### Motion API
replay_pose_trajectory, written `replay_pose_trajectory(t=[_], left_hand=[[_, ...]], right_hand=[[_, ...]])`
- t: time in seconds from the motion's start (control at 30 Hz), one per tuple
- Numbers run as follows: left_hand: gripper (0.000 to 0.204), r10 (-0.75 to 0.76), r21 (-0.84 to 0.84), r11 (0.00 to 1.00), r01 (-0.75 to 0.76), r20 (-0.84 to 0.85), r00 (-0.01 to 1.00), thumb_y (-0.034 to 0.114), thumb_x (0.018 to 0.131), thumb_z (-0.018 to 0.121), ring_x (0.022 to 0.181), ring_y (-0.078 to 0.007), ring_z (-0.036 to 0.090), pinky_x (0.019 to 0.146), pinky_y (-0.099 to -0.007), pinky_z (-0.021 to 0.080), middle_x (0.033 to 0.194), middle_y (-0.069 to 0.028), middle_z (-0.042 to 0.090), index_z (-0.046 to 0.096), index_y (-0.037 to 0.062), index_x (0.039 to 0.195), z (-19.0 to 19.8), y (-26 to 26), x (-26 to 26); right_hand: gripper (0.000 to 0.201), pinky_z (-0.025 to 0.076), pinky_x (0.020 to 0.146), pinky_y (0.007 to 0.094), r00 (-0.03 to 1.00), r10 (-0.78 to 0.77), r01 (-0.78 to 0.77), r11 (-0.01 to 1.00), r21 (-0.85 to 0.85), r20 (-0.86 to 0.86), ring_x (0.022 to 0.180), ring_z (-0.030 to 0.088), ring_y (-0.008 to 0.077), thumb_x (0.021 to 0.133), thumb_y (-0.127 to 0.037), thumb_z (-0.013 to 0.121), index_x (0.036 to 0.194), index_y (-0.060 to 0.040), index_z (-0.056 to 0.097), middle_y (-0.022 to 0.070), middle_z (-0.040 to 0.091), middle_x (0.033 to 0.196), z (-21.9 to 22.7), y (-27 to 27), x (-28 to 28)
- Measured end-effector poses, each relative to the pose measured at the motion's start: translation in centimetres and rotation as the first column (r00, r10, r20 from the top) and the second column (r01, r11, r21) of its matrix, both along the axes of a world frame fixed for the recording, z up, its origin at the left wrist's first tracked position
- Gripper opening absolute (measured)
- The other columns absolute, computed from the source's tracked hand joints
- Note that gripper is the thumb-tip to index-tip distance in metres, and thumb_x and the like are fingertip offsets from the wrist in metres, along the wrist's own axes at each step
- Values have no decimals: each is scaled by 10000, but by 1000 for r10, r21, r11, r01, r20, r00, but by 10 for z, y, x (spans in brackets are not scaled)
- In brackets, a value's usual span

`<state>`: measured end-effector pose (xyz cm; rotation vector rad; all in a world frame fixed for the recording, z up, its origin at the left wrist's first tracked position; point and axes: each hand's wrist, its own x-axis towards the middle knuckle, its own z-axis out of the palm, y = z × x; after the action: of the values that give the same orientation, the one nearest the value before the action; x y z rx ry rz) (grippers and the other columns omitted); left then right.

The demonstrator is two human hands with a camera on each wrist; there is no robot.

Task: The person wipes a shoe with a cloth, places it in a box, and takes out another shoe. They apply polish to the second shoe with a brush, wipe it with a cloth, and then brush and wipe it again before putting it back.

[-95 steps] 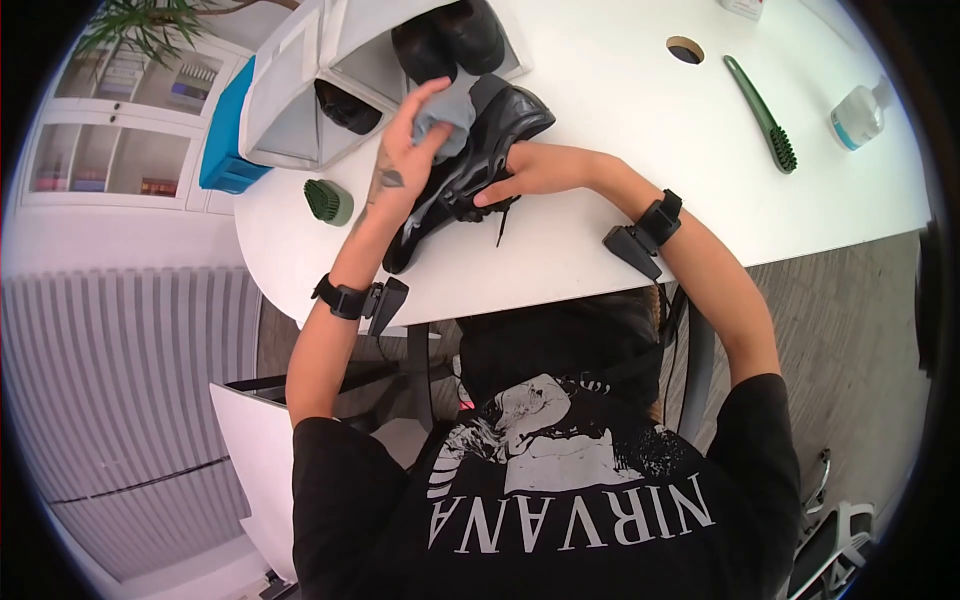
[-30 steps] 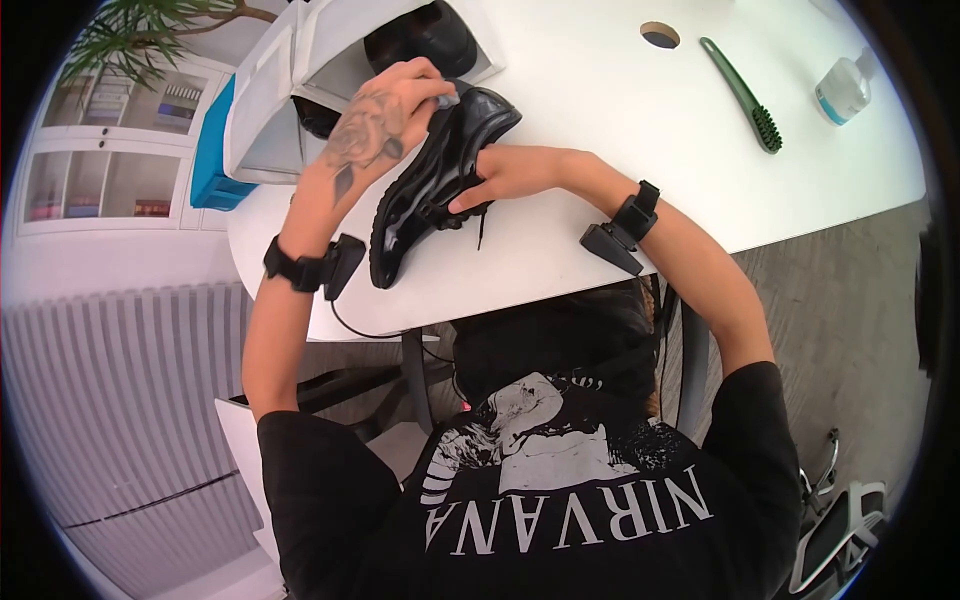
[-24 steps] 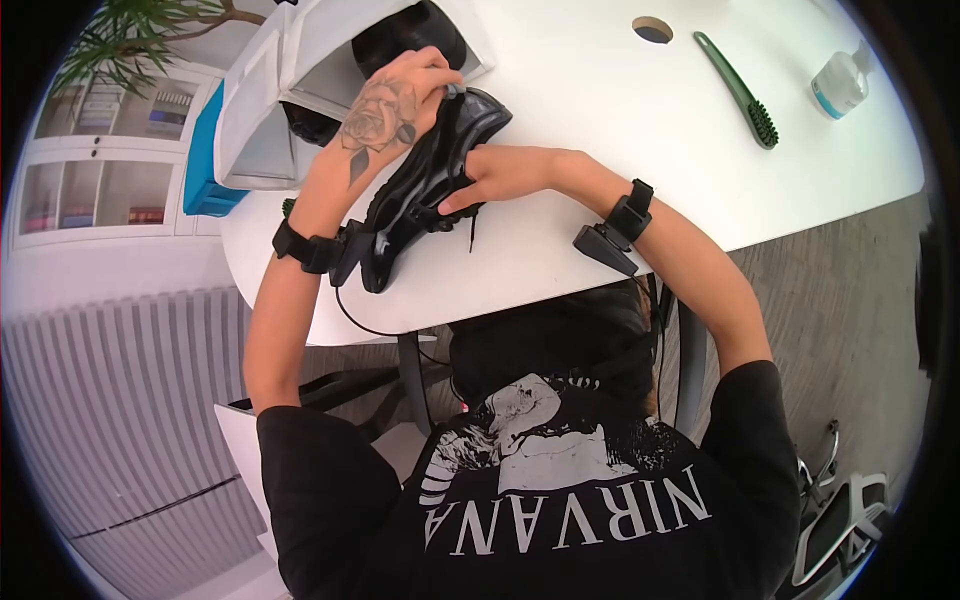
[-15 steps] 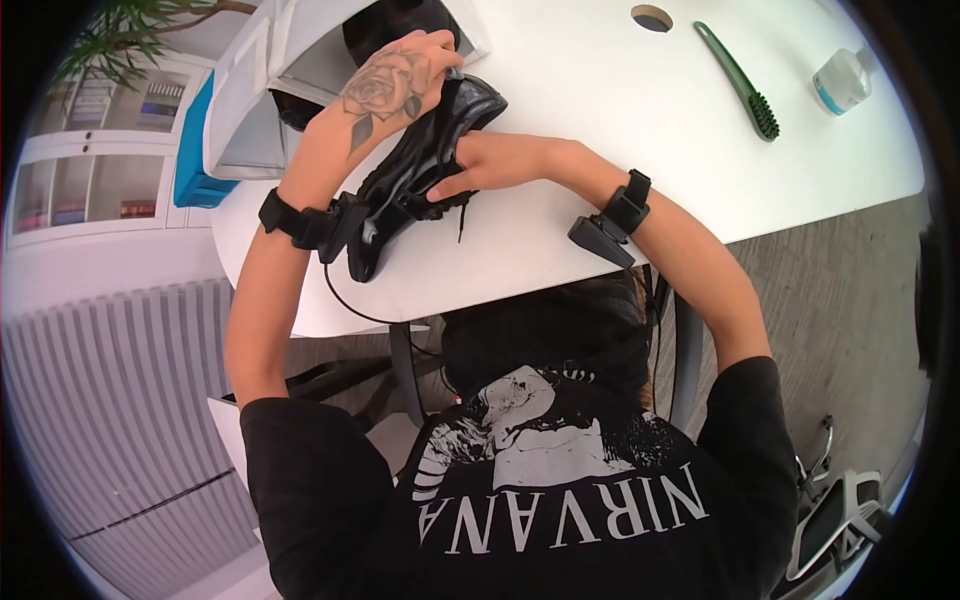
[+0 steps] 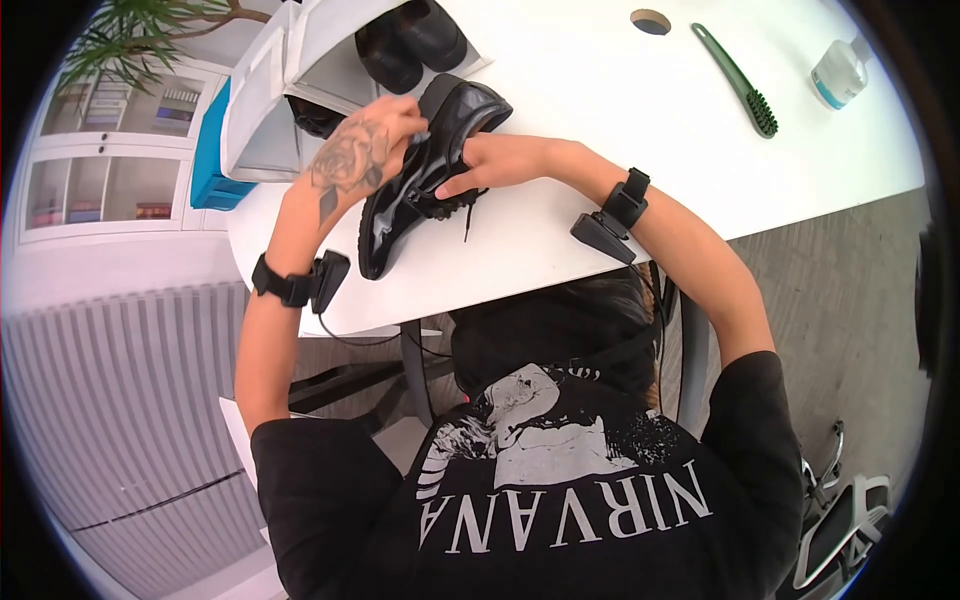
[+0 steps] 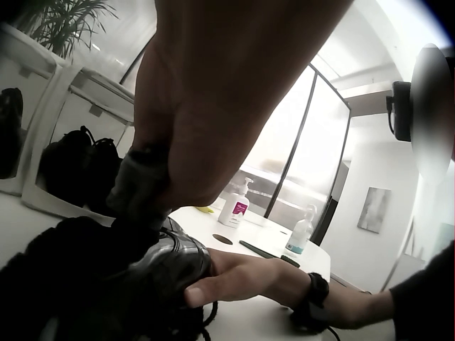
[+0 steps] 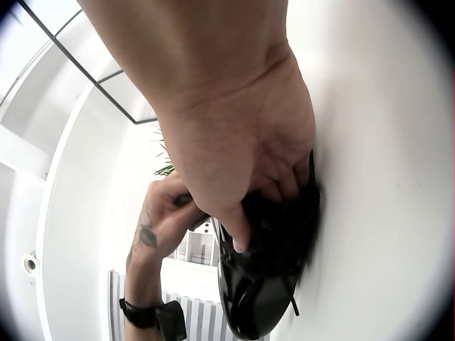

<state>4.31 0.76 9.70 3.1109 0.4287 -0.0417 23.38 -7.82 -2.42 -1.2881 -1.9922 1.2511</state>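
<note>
A glossy black lace-up shoe (image 5: 400,205) lies tilted on the white table, its sole facing left. The right hand (image 5: 500,162) grips it, fingers inside the opening and thumb over the laces; the right wrist view shows that hand (image 7: 242,142) on the shoe (image 7: 249,291). The tattooed left hand (image 5: 362,150) pinches a grey cloth against the shoe's sole side, near the middle. In the left wrist view the cloth (image 6: 138,186) is bunched under the left hand (image 6: 192,142), above the shoe (image 6: 174,259).
Fabric boxes (image 5: 262,110) holding black shoes (image 5: 412,45) stand at the back left, beside a blue box (image 5: 212,160). On the right lie a green brush (image 5: 738,80) and a clear bottle (image 5: 838,75). A pump bottle (image 6: 234,206) shows in the left wrist view.
The left hand with the cloth has moved down from the heel end toward the shoe's middle, uncovering the heel and the boxed shoes. The right hand keeps its grip.
</note>
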Motion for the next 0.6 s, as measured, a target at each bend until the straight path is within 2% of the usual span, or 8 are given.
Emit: replay_pose_trajectory(t=[0.1, 0.27, 0.3, 0.4, 0.43, 0.53, 0.57, 0.6], left_hand=[[195, 49, -67, 997, -50, -19, 999, -40, 910, 624, 1031, -342, 672, 917, -434, 562, 1037, -131, 670, 755, -17, 1053, 7, -6, -30], [264, 185, -141, 970, -200, -108, 977, -35, 858, 618, 910, -356, 677, 868, -430, 557, 992, -154, 649, 749, -18, 1086, 38, -40, -57], [228, 243, -130, 956, -264, -161, 957, 20, 859, 630, 916, -358, 676, 842, -431, 557, 1001, -156, 651, 730, -18, 1060, 38, -43, -65], [173, 362, -90, 928, -363, -26, 932, 44, 872, 621, 897, -355, 677, 836, -417, 560, 989, -155, 649, 702, -23, 1011, 24, -67, -79], [248, 394, -66, 917, -393, 3, 919, 144, 871, 740, 1023, -349, 668, 895, -422, 552, 1079, -161, 647, 674, 12, 1071, 14, -70, -86], [576, 380, 186, 896, -403, 149, 913, 305, 792, 891, 1216, -370, 595, 982, -449, 526, 1269, -175, 613, 638, 81, 1259, -11, -93, -92], [943, 438, 210, 865, -455, 124, 891, 386, 664, 987, 1359, -402, 492, 1056, -470, 496, 1444, -187, 518, 541, 156, 1461, -23, -98, -97], [983, 459, 230, 849, -476, 126, 879, 364, 655, 994, 1367, -407, 485, 1067, -474, 499, 1463, -184, 505, 522, 162, 1493, -28, -100, -96]], right_hand=[[813, 285, 520, 375, 993, 18, -12, 998, 54, -114, 559, 302, 136, 986, -641, 706, 595, -11, 374, -11, 298, 591, 4, -8, -1], [825, 333, 526, 382, 999, 37, -38, 999, 38, 22, 545, 388, 164, 942, -693, 715, 589, 14, 476, 37, 410, 579, -10, 6, -2], [834, 313, 519, 386, 999, 13, -11, 999, 50, -36, 539, 366, 163, 941, -694, 716, 578, 7, 446, 29, 387, 577, -13, 5, -4], [821, 324, 523, 390, 1000, 16, -16, 1000, 21, -16, 545, 375, 167, 949, -680, 716, 591, 17, 469, 29, 394, 581, -8, 4, -1], [814, 331, 523, 390, 997, 0, 3, 999, 40, -76, 549, 387, 165, 952, -674, 715, 599, 20, 479, 30, 402, 583, -7, 2, -2], [798, 357, 525, 388, 978, -53, 69, 995, 73, -204, 562, 426, 160, 962, -659, 712, 620, 32, 506, 36, 433, 587, -2, -4, -6], [795, 368, 526, 387, 975, -78, 96, 992, 76, -210, 567, 443, 158, 965, -655, 711, 627, 38, 515, 41, 447, 588, 3, -4, -6], [793, 379, 528, 385, 971, -100, 120, 989, 82, -215, 571, 461, 155, 967, -651, 711, 633, 43, 524, 45, 462, 590, 8, -3, -7]])
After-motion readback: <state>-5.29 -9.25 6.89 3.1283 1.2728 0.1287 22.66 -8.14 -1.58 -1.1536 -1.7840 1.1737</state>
